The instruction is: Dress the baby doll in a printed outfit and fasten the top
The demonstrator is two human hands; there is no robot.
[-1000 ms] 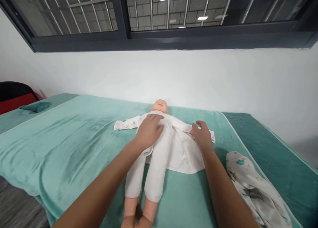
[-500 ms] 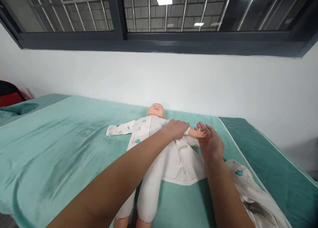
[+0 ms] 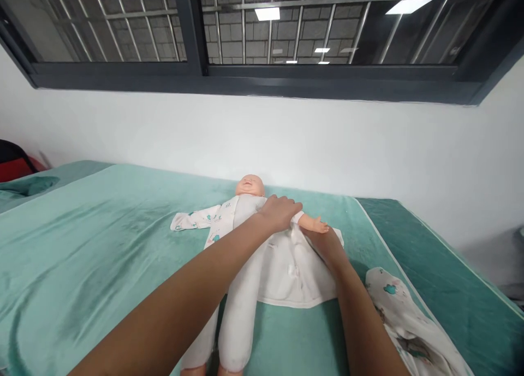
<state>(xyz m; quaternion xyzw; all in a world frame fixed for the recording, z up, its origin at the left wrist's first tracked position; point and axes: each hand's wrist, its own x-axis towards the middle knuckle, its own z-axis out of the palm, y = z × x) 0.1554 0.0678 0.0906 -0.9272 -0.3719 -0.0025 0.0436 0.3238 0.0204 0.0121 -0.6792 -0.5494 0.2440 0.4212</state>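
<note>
A baby doll [image 3: 249,185] lies on its back on a green blanket [image 3: 102,239], head toward the wall. It wears a white garment [image 3: 286,272] that is open on the right side. My left hand [image 3: 280,212] reaches across the doll's chest, its fingers curled down over the garment at the shoulder. The doll's bare arm [image 3: 313,224] sticks out to the right of that hand. My right hand [image 3: 325,246] lies on the open flap just below the bare arm, with its fingers hidden under the arm and cloth. The doll's other arm is in a printed sleeve [image 3: 192,219].
A crumpled printed cloth [image 3: 393,305] lies near the blanket's right edge. A darker green mat [image 3: 442,267] extends to the right. A white wall and a dark window frame stand behind the table. Something red and black [image 3: 12,160] shows at the far left.
My left hand moved from the doll's chest across to its right shoulder. The bare arm came out of the garment. My right hand slid from beside that arm to beneath it.
</note>
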